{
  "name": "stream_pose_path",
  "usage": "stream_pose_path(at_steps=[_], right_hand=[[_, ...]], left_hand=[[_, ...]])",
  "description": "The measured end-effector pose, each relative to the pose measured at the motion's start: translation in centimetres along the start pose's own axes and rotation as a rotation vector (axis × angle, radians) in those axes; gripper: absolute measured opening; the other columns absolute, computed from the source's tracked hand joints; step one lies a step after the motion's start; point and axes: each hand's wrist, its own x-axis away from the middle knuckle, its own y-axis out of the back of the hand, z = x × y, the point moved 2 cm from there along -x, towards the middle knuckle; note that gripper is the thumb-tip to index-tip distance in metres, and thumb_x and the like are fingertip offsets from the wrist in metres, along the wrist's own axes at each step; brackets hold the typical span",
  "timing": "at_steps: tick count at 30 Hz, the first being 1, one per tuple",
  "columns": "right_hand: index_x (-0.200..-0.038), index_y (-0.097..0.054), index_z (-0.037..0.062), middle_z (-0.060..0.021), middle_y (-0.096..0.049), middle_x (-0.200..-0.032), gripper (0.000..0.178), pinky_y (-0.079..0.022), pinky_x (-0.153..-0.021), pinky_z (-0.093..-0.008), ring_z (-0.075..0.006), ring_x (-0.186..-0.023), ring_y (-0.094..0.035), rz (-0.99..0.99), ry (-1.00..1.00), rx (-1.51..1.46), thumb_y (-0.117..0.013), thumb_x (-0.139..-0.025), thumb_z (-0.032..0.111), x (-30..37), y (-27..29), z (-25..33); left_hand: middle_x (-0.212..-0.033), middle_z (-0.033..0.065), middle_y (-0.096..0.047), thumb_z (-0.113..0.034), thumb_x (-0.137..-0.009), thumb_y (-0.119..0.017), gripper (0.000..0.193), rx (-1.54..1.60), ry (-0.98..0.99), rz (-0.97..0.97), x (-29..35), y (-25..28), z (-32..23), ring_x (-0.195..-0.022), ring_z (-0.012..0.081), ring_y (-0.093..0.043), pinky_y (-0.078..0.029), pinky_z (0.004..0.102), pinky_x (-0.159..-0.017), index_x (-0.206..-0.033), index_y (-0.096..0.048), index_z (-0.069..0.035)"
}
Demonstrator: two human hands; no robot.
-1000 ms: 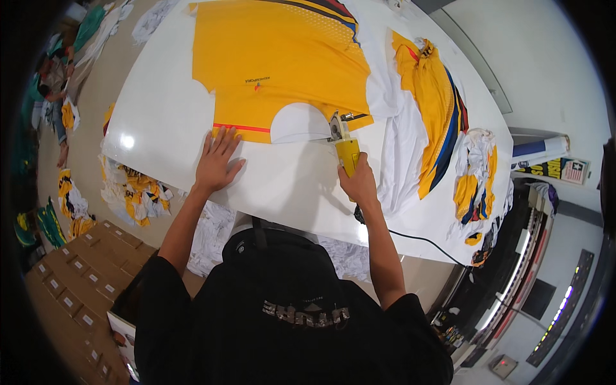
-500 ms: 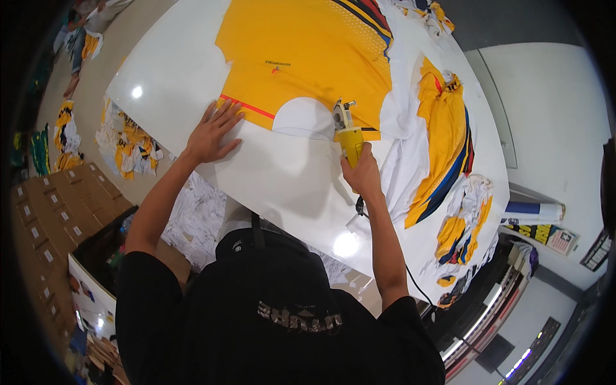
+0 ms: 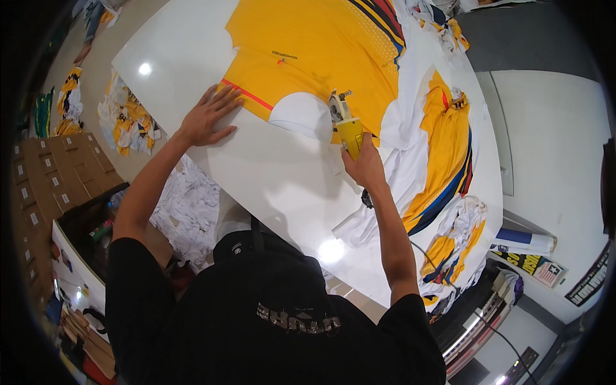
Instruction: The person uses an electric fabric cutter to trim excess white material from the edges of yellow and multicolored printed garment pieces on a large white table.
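A yellow jersey panel [image 3: 314, 58] with a red stripe and dark trim lies flat on the white table. A white half-circle neck cutout [image 3: 301, 114] shows at its near edge. My left hand [image 3: 210, 117] rests flat and spread on the tabletop, fingertips at the red-striped edge. In my right hand [image 3: 367, 165] is a yellow electric rotary fabric cutter [image 3: 350, 131], gripped by its body. Its blade head stands over the right side of the white half circle. Whether the blade touches cloth there I cannot tell.
The white table [image 3: 163, 48] curves around the work. Crumpled yellow-and-white cloth [image 3: 443, 122] lies to the right, with a smaller scrap heap [image 3: 452, 250] nearer. A black power cord [image 3: 427, 260] trails right. Cardboard boxes [image 3: 61, 173] and white scraps [image 3: 183, 212] sit off the left side.
The cutter has shifted slightly left and away from me, closer to the white half circle. My left hand keeps its place by the red stripe. The whole view has also shifted slightly.
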Motion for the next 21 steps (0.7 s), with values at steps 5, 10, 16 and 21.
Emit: stream_pose_path(at_steps=[5, 10, 16, 21], right_hand=[[-0.126, -0.041, -0.0065, -0.0418, -0.067, -0.105, 0.058, -0.057, -0.083, -0.0571, -0.0570, -0.096, -0.068, 0.001, 0.057, 0.022, -0.073, -0.093, 0.028, -0.9, 0.4, -0.3], [-0.124, -0.041, -0.0058, -0.0403, -0.068, -0.102, 0.057, -0.057, -0.081, -0.0575, -0.0570, -0.092, -0.068, 0.028, 0.110, 0.066, -0.074, -0.093, 0.028, -1.9, 0.7, -0.8], [-0.122, -0.041, -0.0047, -0.0386, -0.068, -0.100, 0.055, -0.057, -0.079, -0.0576, -0.0556, -0.091, -0.069, 0.073, 0.121, 0.094, -0.075, -0.093, 0.028, -3.1, 1.0, -1.0], [-0.124, -0.041, -0.0045, -0.0371, -0.069, -0.101, 0.056, -0.057, -0.078, -0.0568, -0.0542, -0.091, -0.069, 0.122, 0.117, 0.108, -0.074, -0.093, 0.029, -3.8, 1.3, -1.2]], left_hand=[[-0.172, 0.0091, -0.034, -0.038, -0.099, -0.065, 0.071, -0.003, 0.021, 0.015, -0.1, 0.0, -0.1, -0.162, 0.0274, -0.023, -0.009, 0.0505, -0.135, -0.162, -0.042, -0.015], [-0.173, 0.0085, -0.033, -0.037, -0.099, -0.065, 0.071, 0.011, 0.014, 0.011, 0.1, -0.1, 0.0, -0.162, 0.0274, -0.023, -0.008, 0.0502, -0.135, -0.162, -0.042, -0.015], [-0.173, 0.0084, -0.032, -0.036, -0.099, -0.064, 0.071, 0.019, 0.017, 0.027, 0.1, -0.1, 0.0, -0.162, 0.0275, -0.022, -0.008, 0.0508, -0.135, -0.163, -0.041, -0.015], [-0.174, 0.0081, -0.031, -0.038, -0.100, -0.063, 0.071, 0.014, 0.019, 0.038, 0.1, -0.3, 0.0, -0.163, 0.0272, -0.021, -0.006, 0.0508, -0.135, -0.163, -0.041, -0.015]])
